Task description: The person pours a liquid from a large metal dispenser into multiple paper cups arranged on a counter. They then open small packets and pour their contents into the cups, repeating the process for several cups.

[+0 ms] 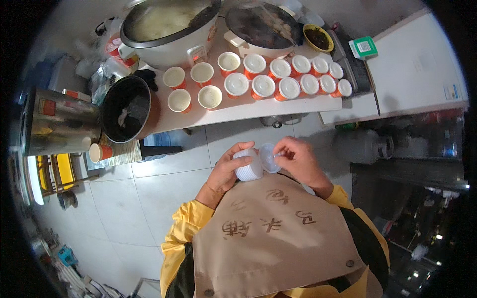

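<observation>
My left hand (231, 164) grips a stack of translucent plastic cup lids (248, 169) against the front of my brown apron. Pinched in the fingers of my right hand (296, 156) is a single clear lid (269, 158), tilted beside the stack. Both hands are in front of the white table (238, 111), short of its edge. On that table stand several orange paper cups in two rows. Those on the left, such as one open cup (209, 97), show pale contents. Further right the cups wear white lids, like this lidded cup (263, 86).
Behind the cups sit a large steaming cooker (167, 52) and a second pot (257, 33) holding round food. A yellow bowl (318, 38), a dark pan (126, 108), a steel container (63, 124) and a green sign with a printed code (363, 47) surround them. White cabinet (417, 63) at right.
</observation>
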`<act>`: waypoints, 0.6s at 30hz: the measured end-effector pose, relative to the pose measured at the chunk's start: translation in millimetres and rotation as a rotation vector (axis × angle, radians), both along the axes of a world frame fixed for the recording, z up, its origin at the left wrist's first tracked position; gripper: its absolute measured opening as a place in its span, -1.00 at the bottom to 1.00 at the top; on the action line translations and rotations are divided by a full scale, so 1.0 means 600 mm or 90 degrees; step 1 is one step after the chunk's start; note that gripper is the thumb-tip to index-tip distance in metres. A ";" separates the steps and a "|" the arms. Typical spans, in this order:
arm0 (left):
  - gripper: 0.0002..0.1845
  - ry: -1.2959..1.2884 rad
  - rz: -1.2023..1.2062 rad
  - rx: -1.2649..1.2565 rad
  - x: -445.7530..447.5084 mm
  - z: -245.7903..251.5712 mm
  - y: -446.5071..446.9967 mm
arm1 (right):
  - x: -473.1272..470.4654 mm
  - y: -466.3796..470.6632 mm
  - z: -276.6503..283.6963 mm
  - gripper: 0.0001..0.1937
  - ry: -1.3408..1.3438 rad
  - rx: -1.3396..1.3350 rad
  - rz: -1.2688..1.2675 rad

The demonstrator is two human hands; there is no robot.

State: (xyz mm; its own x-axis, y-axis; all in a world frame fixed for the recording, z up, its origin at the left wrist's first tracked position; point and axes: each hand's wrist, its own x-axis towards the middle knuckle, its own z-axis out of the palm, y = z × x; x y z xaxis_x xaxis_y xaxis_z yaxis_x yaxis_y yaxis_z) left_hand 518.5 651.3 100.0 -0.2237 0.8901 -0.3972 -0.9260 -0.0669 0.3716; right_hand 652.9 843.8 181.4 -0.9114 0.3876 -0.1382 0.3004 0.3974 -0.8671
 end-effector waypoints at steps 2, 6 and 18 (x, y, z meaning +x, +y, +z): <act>-0.48 0.000 0.043 -0.013 -0.003 -0.007 -0.005 | -0.013 0.044 -0.003 -0.79 -0.046 -0.006 -0.045; -0.48 -0.013 0.103 -0.033 -0.004 -0.019 -0.006 | -0.068 0.150 -0.013 -0.73 -0.022 0.019 -0.083; -0.48 -0.018 0.345 -0.134 0.035 -0.006 0.013 | -0.492 0.296 -0.097 -0.89 0.149 0.235 0.214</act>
State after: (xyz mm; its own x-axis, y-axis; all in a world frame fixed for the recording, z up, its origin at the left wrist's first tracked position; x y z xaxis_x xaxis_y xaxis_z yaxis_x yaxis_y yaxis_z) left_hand 539.4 659.4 96.4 -0.6117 0.5529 -0.5658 -0.7902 -0.4609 0.4039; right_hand 357.4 1021.6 123.1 -0.9834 0.0540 0.1735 -0.0801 0.7284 -0.6805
